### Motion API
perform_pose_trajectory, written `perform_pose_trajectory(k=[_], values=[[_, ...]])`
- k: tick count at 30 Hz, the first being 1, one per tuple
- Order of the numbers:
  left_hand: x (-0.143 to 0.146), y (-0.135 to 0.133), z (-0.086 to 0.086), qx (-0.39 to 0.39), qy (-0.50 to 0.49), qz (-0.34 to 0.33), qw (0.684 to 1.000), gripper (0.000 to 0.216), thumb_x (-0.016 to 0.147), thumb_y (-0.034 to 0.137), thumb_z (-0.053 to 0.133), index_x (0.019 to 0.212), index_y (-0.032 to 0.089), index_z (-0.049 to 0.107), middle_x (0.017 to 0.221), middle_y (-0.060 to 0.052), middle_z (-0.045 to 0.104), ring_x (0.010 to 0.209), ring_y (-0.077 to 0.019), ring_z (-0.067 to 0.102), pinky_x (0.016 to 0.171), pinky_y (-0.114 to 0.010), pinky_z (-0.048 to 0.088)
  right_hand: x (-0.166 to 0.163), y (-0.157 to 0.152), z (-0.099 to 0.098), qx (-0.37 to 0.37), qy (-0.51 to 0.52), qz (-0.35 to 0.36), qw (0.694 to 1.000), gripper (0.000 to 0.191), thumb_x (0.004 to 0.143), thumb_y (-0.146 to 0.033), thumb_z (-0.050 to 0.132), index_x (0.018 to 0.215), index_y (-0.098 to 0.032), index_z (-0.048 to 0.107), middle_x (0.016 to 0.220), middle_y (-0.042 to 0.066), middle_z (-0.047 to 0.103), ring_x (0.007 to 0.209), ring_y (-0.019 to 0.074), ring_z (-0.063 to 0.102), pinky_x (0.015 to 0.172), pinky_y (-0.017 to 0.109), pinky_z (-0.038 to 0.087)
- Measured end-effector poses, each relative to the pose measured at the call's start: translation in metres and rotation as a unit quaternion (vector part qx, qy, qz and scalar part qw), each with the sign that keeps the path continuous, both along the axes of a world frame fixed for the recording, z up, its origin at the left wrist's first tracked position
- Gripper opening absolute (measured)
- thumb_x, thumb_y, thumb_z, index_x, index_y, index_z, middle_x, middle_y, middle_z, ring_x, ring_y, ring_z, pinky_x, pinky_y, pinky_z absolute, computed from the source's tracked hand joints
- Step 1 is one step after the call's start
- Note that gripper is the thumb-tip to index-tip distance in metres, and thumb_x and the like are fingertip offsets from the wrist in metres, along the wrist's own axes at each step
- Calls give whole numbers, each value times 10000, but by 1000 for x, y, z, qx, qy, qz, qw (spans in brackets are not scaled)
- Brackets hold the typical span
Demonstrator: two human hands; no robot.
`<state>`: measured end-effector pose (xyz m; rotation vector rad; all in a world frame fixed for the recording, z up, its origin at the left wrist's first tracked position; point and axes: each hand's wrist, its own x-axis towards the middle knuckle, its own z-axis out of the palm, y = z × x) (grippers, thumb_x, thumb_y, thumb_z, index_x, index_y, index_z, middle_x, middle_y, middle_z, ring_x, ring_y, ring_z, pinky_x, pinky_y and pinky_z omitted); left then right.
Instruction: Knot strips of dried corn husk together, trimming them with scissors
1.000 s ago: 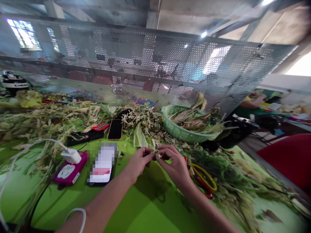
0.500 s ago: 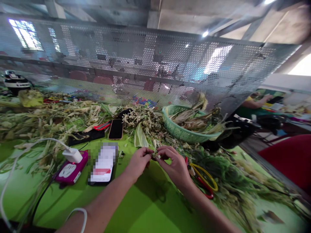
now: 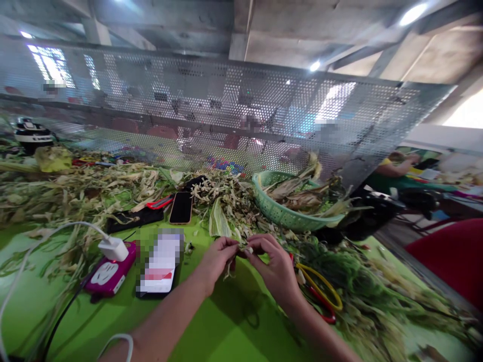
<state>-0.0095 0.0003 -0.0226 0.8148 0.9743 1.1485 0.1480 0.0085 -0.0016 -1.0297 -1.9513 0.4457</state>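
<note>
Over the green table (image 3: pixel 241 327), my left hand (image 3: pixel 219 259) and my right hand (image 3: pixel 274 264) meet at the fingertips. The fingers of both are pinched on a thin strip of dried corn husk (image 3: pixel 229 271); a loose end hangs below my left fingers. Most of the strip is hidden by the fingers. A wide pale husk leaf (image 3: pixel 219 218) lies just beyond my left hand. Beside my right wrist are scissors with red and yellow handles (image 3: pixel 324 286). A lit phone (image 3: pixel 162 261) rests left of my left hand.
A green basket (image 3: pixel 290 216) of dry husks stands at back right. Husk scraps (image 3: pixel 113 186) cover the table's far side. A second phone (image 3: pixel 181 207), a pink power bank (image 3: pixel 113 271) with a white cable, and green fibres (image 3: pixel 350 271) lie around. A perforated metal screen (image 3: pixel 211 115) rises behind.
The husk strip end that stood up above the fingertips now hangs down below my left fingers. Both hands stay close together. The whole view has shifted slightly, with everything a little lower.
</note>
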Motion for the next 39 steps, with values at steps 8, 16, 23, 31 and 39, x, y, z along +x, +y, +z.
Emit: perform_pose_trajectory(k=[8,16,23,31,39], values=[[0,-1,2,6,-12,1,1000,293,628,306,721,828,130,599,743,0,568,584,-70,449,579,-224,326,1,1,-3,1,-36,6,999,70,827,-163,592,817,-211,643,797,30,622,747,181,582,682,282,471],[0,0,4,18,16,17,1000,261,632,318,699,803,130,640,730,-10,580,577,-82,445,583,-238,328,1,1,-4,2,-30,-5,1000,54,840,-191,589,832,-207,639,858,51,623,775,188,592,688,287,487],[-1,-1,6,27,8,13,1000,255,636,297,697,824,129,658,702,-7,578,563,-83,457,565,-238,330,1,1,-6,-29,1,-5,1000,45,861,-217,568,855,-203,610,863,44,627,748,174,587,660,265,475],[0,1,0,16,-44,29,998,341,556,281,803,801,126,622,740,-21,606,629,-101,533,616,-247,415,0,0,-2,2,15,-21,1000,58,844,-226,593,803,-191,614,879,63,592,784,186,576,679,277,481],[2,0,0,4,-80,49,996,373,520,279,841,758,127,598,688,-11,610,626,-108,574,661,-260,464,-2,-2,-5,-26,-7,0,1000,70,858,-216,579,820,-200,635,838,47,632,781,186,589,698,280,479]])
